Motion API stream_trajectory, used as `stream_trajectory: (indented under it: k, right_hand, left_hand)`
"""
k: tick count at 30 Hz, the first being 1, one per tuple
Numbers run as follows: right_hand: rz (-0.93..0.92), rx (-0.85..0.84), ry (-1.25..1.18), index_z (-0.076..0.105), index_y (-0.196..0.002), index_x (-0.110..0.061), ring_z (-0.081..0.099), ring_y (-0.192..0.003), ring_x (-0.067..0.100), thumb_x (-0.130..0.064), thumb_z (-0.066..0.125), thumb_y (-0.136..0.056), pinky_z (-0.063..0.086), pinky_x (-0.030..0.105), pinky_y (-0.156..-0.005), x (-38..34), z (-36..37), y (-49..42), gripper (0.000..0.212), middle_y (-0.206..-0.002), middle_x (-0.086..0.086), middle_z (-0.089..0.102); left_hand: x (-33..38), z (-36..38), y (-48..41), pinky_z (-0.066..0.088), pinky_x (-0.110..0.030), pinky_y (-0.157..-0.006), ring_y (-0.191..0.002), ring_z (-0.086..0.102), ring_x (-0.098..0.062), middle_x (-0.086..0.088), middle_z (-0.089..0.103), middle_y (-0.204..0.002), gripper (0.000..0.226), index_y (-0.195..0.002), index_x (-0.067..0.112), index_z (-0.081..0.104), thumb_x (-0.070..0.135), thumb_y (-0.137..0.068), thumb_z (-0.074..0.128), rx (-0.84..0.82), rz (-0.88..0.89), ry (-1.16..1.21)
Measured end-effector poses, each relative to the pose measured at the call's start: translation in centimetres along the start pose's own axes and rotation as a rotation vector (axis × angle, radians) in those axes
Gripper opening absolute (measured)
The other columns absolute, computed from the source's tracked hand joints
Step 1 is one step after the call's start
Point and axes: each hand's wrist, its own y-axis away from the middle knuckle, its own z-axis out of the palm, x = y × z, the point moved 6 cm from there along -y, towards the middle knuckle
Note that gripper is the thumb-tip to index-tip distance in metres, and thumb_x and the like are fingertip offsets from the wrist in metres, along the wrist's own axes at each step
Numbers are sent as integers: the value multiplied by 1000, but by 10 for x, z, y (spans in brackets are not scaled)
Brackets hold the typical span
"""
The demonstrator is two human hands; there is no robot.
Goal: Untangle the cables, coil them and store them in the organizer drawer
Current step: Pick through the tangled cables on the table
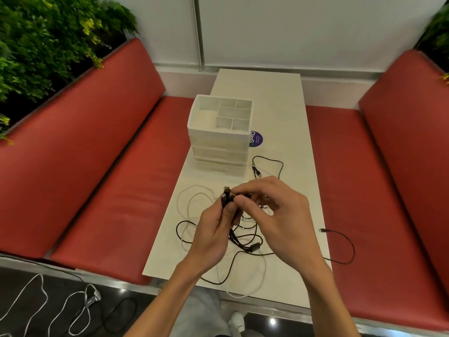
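Note:
A tangle of black cables (245,239) and white cables (194,198) lies on the white table (279,98) near its front end. My left hand (213,234) grips a folded bunch of black cable (226,199) above the tangle. My right hand (274,210) pinches the same black cable at its plug end, right beside the left thumb. One black cable end (340,237) trails off the table's right edge. The white organizer (220,137), with open top compartments and its drawers closed, stands behind the tangle.
Red bench seats (116,190) flank the table on both sides. More white and black cables (80,310) lie on the dark floor at lower left. A round blue sticker (256,139) sits on the table beside the organizer. Green plants (48,40) stand behind the left bench.

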Motion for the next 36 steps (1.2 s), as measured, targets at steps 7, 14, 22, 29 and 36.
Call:
stream_trajectory:
  k: [7,14,22,29,36]
  right_hand:
    - [22,-146,36,76,-117,-34,73,-106,19,-19,78,-101,62,27,-88,-5,1,1,22,-108,-15,74]
    - [-7,-162,131,72,-103,-28,73,-95,17,-20,78,-100,60,29,-82,-9,-4,-7,11,-98,-16,75]
    - [-69,-8,-2,72,-110,-23,73,-95,18,-13,77,-102,57,25,-84,-14,-9,-20,14,-106,-12,76]
    - [80,-457,-106,62,-133,-27,67,-130,10,-34,79,-101,50,36,-112,28,37,-21,36,-130,-15,74]
    - [124,-462,99,63,-85,-16,65,-74,19,-43,55,-114,52,41,-75,108,73,-21,40,-77,-4,70]
  left_hand:
    - [3,-1,-1,41,-14,-68,-70,52,0,25,64,-83,36,-115,46,64,66,-107,35,-49,-17,-26]
    - [13,6,-2,39,-11,-71,-75,53,4,10,53,-86,29,-114,44,52,22,-115,33,-233,34,-129]
    - [13,2,-25,32,-36,-55,-62,37,-13,14,42,-69,26,-93,51,57,68,-107,42,-171,-11,-60]
    - [53,-9,-60,19,-32,-51,-53,22,-16,3,25,-66,45,-75,19,33,46,-111,39,-79,30,372]
    - [84,-45,-84,9,-31,-49,-52,12,-10,4,16,-68,42,-81,16,20,42,-113,30,4,110,477]
